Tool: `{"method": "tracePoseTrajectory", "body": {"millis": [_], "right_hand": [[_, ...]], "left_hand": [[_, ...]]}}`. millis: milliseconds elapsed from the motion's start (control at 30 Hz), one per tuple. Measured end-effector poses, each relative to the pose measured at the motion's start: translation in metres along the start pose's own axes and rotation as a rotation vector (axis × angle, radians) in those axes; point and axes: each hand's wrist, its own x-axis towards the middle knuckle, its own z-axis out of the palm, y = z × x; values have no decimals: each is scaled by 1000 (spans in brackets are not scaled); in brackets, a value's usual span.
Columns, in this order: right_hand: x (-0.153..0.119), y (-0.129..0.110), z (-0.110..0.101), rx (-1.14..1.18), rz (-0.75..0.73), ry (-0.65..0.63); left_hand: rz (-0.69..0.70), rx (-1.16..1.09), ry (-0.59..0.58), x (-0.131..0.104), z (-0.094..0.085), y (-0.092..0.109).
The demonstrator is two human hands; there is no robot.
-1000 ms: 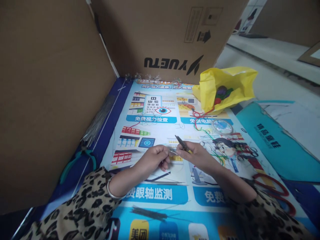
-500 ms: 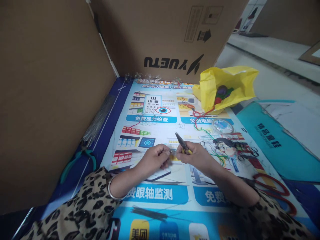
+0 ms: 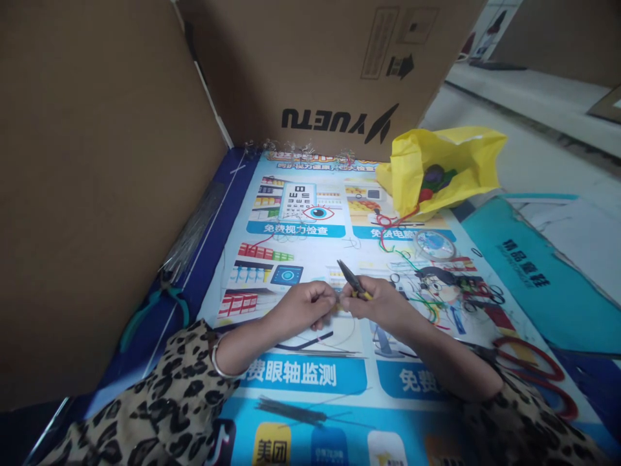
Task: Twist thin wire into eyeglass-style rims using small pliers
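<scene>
Over the middle of the printed poster, my right hand (image 3: 371, 299) is closed around a pair of pliers (image 3: 352, 278) with dark jaws and yellow handles. The jaws point up and away to the left. My left hand (image 3: 313, 304) is closed in a pinch, its fingertips almost against those of the right. What it pinches looks like thin wire but is mostly hidden by the fingers. Nearer to me lies a bundle of dark thin wires (image 3: 291, 410).
A yellow bag (image 3: 446, 171) with coloured balls of cord stands at the back right, near a roll of clear tape (image 3: 435, 245). Red-handled scissors (image 3: 528, 362) lie right, teal-handled pliers (image 3: 155, 307) left. Cardboard walls (image 3: 334, 77) enclose the back and left.
My left hand has shifted slightly to the right, closing the gap between the two hands' fingertips. The pliers stay in my right hand. The whole view has moved a little.
</scene>
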Motion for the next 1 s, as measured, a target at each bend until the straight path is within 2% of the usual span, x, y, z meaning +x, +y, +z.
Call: {"method": "tracePoseTrajectory", "body": {"millis": [300, 533, 800, 1000], "right_hand": [[3, 12, 3, 82, -28, 6], [1, 6, 4, 16, -69, -6], [0, 5, 7, 153, -63, 44], [-1, 1, 9, 67, -54, 94]], "left_hand": [[-42, 53, 7, -1, 1, 5], [-9, -38, 5, 0, -1, 1], [-2, 114, 47, -3, 2, 14], [-77, 91, 40, -2, 2, 15]]}}
